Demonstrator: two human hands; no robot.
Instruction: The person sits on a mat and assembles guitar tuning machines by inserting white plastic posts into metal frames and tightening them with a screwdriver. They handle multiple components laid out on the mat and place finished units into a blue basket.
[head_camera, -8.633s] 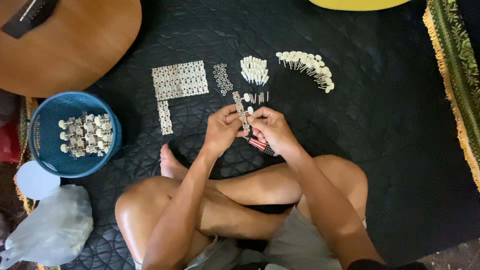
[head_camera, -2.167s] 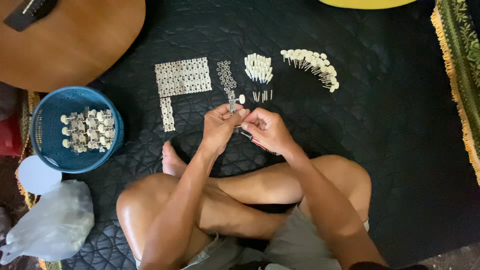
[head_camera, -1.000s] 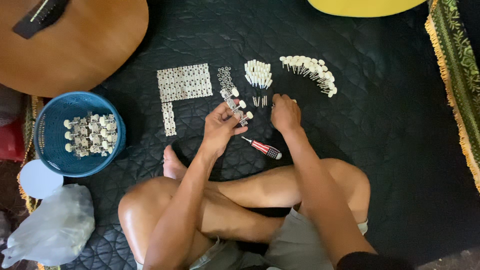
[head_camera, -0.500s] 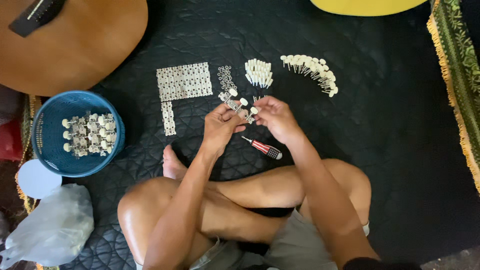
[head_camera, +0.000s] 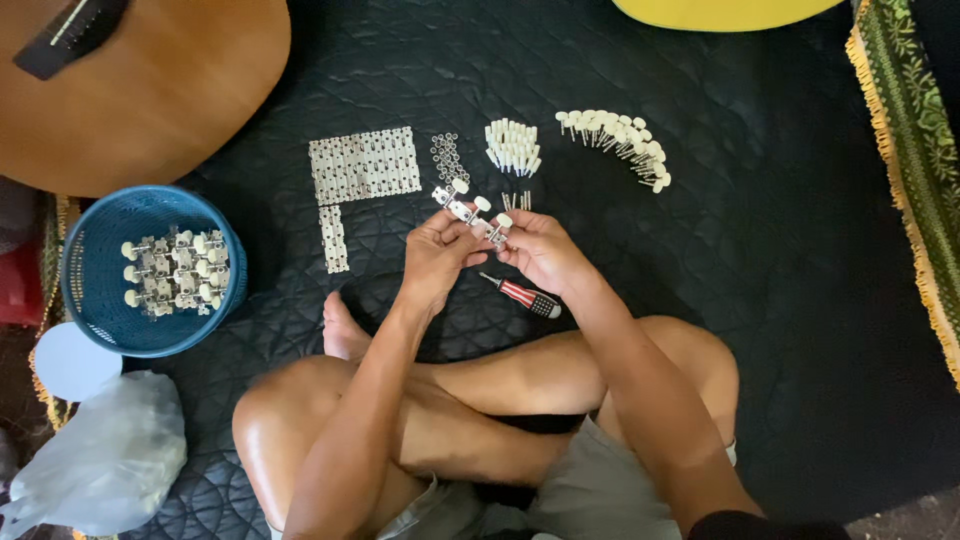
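You are fitting a part onto the tuner strip (head_camera: 468, 212), pinched in your left hand (head_camera: 438, 255) and right hand (head_camera: 540, 255) above the black mat (head_camera: 760, 250)'s middle (screwdriver (head_camera: 522, 295) just beside), so next likely comes careful fastening.

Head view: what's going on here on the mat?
A person sits cross-legged on a black quilted mat. The left hand and right hand together hold a metal strip of guitar tuners with white knobs. A red-handled screwdriver lies on the mat just below the hands. Beyond them lie rows of metal plates and white knobs. A blue basket of assembled tuners sits to the left.
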